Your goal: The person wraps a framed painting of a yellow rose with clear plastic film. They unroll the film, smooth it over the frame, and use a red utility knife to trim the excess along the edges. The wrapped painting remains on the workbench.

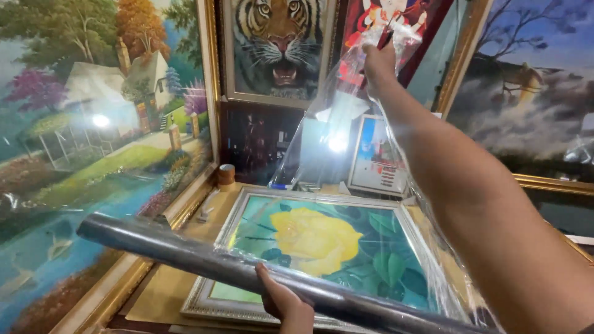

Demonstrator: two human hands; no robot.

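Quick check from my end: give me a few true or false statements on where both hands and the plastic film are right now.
1. The left hand grips the grey roll of film. True.
2. The right hand rests flat on the table. False: it is raised high, pinching the end of the clear film.
3. The yellow flower painting lies flat under the film. True.
4. The tiger painting lies on the table. False: it stands upright at the back.
5. The tape roll sits on the flower painting. False: it stands on the table beside the landscape painting.
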